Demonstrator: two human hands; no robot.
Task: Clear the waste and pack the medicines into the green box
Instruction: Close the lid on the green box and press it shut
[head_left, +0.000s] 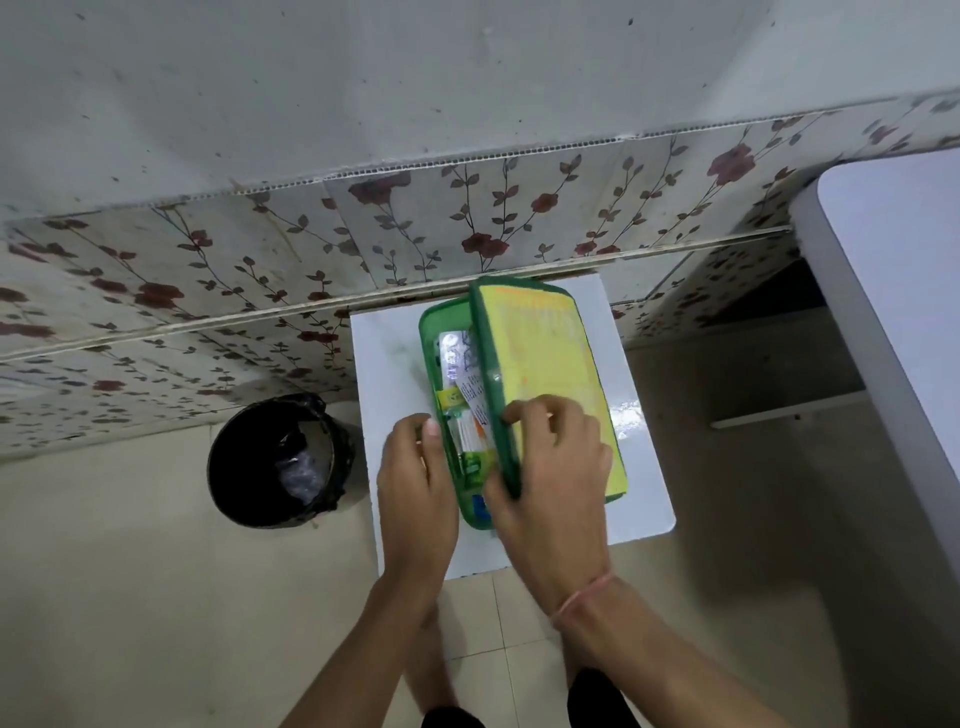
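A green box (429, 343) stands on a small white table (387, 364). Inside it lie medicines (457, 364): blister strips, small cartons and tubes. The box's lid (540, 364), green-rimmed with a yellow top, is tilted up on its right side, half over the box. My right hand (550, 467) grips the lid's near left edge, fingers curled over the green rim. My left hand (415, 478) holds the box's near left wall, thumb on the rim. The box's near end is hidden behind my hands.
A black bin (234, 467) lined with a black bag stands on the floor left of the table, crumpled plastic waste inside. A flowered tiled wall runs behind the table. A larger white table (893, 291) stands at the right. Beige floor tiles lie below.
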